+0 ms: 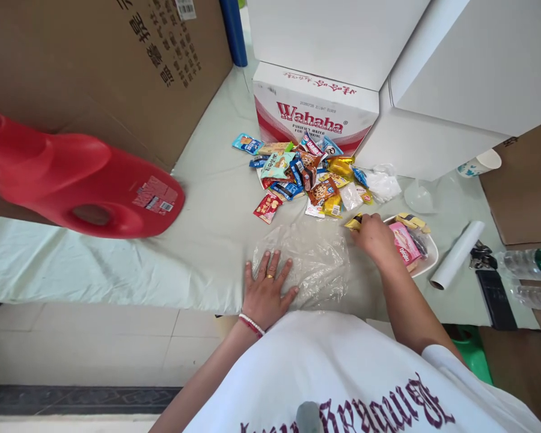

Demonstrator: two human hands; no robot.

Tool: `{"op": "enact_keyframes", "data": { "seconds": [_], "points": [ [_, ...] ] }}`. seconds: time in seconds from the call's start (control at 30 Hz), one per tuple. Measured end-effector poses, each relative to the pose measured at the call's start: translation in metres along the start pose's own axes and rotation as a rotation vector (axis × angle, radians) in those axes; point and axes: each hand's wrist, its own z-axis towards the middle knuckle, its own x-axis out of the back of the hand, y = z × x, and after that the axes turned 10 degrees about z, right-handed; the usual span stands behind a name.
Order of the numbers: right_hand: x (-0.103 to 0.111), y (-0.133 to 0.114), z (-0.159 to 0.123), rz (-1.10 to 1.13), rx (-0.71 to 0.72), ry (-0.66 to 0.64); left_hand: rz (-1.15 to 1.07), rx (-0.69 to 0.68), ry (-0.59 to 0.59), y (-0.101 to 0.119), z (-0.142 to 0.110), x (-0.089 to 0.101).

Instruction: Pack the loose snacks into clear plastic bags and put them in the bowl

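My left hand (268,288) lies flat with spread fingers on the table, touching the left edge of a crumpled clear plastic bag (318,258). My right hand (375,237) is closed on a yellow snack packet (354,222), just left of a white basket (433,257). Inside that basket are a pink box (404,243) and a yellow-wrapped snack (413,222). A heap of small wrapped snacks (306,171) in many colours lies beyond the bag. One red packet (267,207) sits at its near left side.
A Wahaba-style white and red carton (315,111) stands behind the heap. At left are a big red jug (94,180) and a cardboard box (162,72). On the right lie a white roll (457,255), a black phone-like object (496,299), plastic bottles (529,264) and a paper cup (480,163).
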Motion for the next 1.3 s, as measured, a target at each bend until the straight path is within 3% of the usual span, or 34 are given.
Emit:
{"op": "enact_keyframes", "data": {
  "seconds": [0.17, 0.3, 0.47, 0.6, 0.77, 0.9, 1.1, 1.23, 1.3],
  "points": [
    [-0.001, -0.003, 0.003, 0.031, 0.168, -0.067, 0.001, 0.003, 0.016, 0.000, 0.000, 0.001],
    [-0.006, -0.003, -0.001, -0.026, 0.145, -0.141, -0.005, 0.002, 0.026, 0.001, 0.000, 0.002],
    [0.040, 0.005, 0.000, -0.084, 0.194, -0.025, -0.006, 0.011, 0.021, 0.001, 0.001, 0.002],
    [0.071, -0.029, 0.039, -0.116, 0.414, 0.050, 0.015, 0.015, 0.011, 0.001, 0.001, 0.002],
    [0.058, -0.088, 0.095, -0.301, 0.690, -0.154, 0.029, 0.019, 0.011, 0.001, 0.001, 0.001],
    [0.050, -0.101, 0.107, -0.373, 0.653, -0.200, 0.018, 0.027, 0.018, 0.000, 0.001, 0.000],
    [0.074, -0.067, 0.088, -0.188, 0.536, -0.062, -0.017, 0.047, 0.025, 0.000, 0.000, -0.003],
    [0.091, -0.044, 0.043, 0.129, 0.608, 0.108, -0.027, 0.069, 0.032, 0.002, 0.001, -0.007],
    [0.082, -0.045, 0.012, 0.277, 0.686, 0.058, -0.028, 0.072, 0.029, 0.003, 0.001, -0.007]
  ]
}}
